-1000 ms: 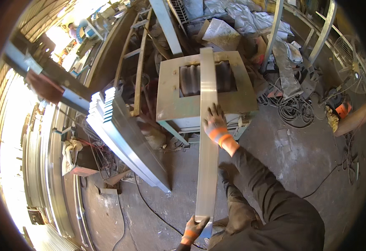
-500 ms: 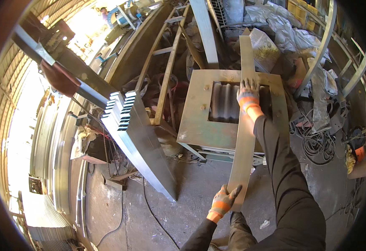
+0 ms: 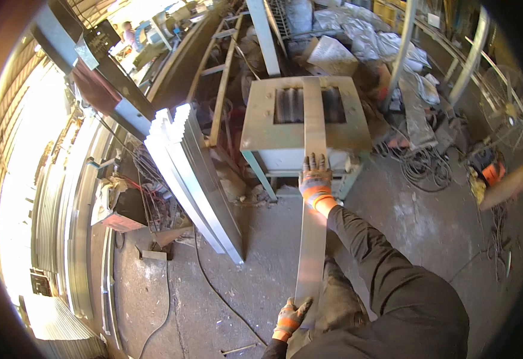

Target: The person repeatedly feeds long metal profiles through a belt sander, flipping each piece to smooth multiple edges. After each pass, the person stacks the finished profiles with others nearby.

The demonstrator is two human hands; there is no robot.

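Note:
A long flat metal strip (image 3: 313,239) runs from near my body onto the top of a green metal machine (image 3: 261,128). Its far part crosses the machine's rectangular opening, where a dark, ribbed roller (image 3: 288,106) shows. My left hand (image 3: 290,318), in a grey and orange glove, grips the strip's near end with the thumb on top; the fingers underneath are hidden. My right hand (image 3: 316,181), gloved alike, lies flat on the strip just short of the machine, its fingers stretched out and apart.
Left of the machine, a stack of shiny metal strips (image 3: 192,179) leans upright. A dark cable (image 3: 222,299) crosses the floor, and coiled cables (image 3: 426,170) lie at the right. Steel posts (image 3: 263,39) stand behind. At the far left back is a person (image 3: 128,36).
The strip has been drawn toward me, its far end now over the machine's opening. My right hand has come back from over the opening to before the machine; my left hand is nearer my body.

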